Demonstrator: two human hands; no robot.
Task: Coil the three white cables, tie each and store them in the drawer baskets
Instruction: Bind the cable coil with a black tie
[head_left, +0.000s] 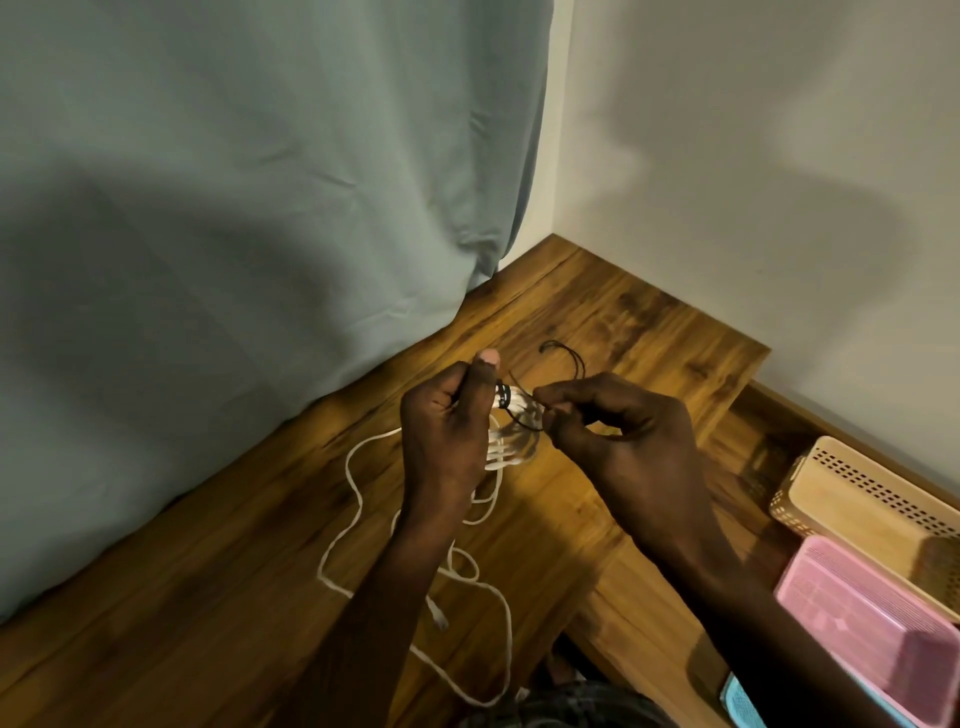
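My left hand (449, 431) grips a coiled white cable (511, 441) above the wooden desk (249, 545). A black tie (503, 401) is wrapped round the coil near my thumb. My right hand (613, 431) pinches the thin black end of that tie just right of the coil. Loose white cable (358, 499) trails in loops on the desk under my left forearm, with a connector end (439, 618) lying among them. A second thin black tie (566, 356) lies on the desk beyond my hands.
An open drawer at the right holds a beige perforated basket (862, 488), a pink basket (878, 613) and a blue one (743, 704) at the bottom edge. A grey-green curtain (234, 234) hangs along the desk's left side. White walls meet behind.
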